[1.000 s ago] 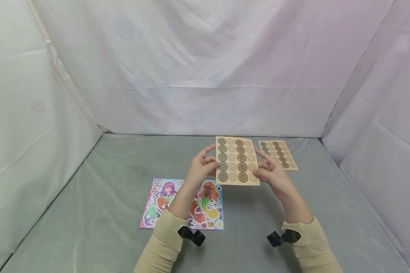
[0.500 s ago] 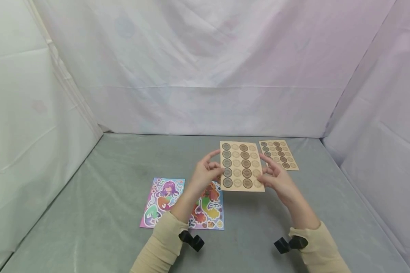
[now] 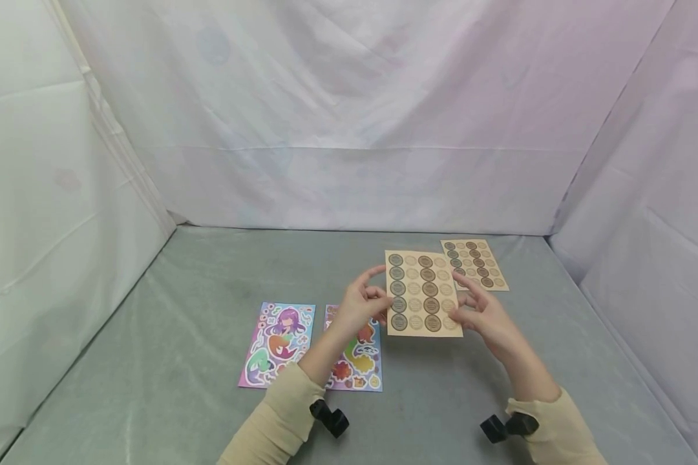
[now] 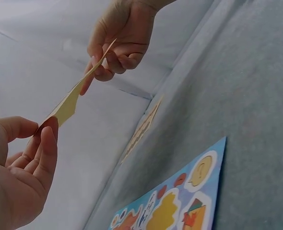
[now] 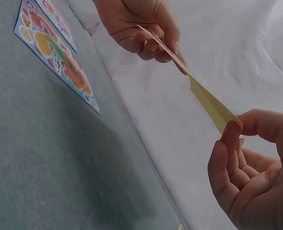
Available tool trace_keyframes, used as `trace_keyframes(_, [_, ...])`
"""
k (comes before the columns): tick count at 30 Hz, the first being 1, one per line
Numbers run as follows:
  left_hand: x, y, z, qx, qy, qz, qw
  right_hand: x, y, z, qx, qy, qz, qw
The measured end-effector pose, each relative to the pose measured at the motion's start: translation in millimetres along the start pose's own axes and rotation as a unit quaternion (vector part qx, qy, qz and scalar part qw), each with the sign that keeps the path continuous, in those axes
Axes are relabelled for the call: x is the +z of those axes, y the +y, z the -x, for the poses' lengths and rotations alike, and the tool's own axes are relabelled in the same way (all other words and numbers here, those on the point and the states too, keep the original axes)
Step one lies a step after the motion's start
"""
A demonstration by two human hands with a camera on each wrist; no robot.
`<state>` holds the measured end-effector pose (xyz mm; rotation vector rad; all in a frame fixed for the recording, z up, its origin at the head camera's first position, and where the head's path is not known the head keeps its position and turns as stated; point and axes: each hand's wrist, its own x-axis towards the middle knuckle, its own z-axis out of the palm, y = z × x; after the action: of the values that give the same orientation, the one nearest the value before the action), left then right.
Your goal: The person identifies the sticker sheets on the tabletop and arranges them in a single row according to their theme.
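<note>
A tan sticker sheet (image 3: 421,294) with rows of round brown and pale stickers is held up above the table between both hands. My left hand (image 3: 360,305) pinches its left edge, thumb on the front and fingers behind. At the right edge, my right hand (image 3: 485,318) pinches it in the same way. Both wrist views show the held sticker sheet (image 4: 74,98) nearly edge-on and slightly bent, well clear of the table. Behind it on the table lies a matching tan sticker sheet (image 3: 488,263), its left side partly covered in the head view.
Two colourful mermaid sticker sheets lie side by side on the grey table (image 3: 169,361): a left one (image 3: 279,342) and a right one (image 3: 363,365), partly hidden by my left forearm. White cloth walls (image 3: 349,129) enclose the back and sides.
Both hands have moved right and toward me, carrying the pinched sticker sheet with them. More of the mermaid sheets shows now. The sheets on the table have stayed in place.
</note>
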<state>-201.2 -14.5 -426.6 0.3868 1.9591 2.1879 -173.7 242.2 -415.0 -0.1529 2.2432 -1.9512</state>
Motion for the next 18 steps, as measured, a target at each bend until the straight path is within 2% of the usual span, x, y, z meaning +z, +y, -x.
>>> trace_keyframes(5, [6.2, -4.6, 1.5, 0.003, -0.001, -0.012, 0.9999, -5, 4, 6, 0.009, 0.000, 0.001, 1.000])
trace_keyframes(18, [20.1, -17.3, 5.7, -0.028, -0.010, -0.009, 0.9995, -17, 14, 16, 0.015, -0.007, 0.016, 1.000])
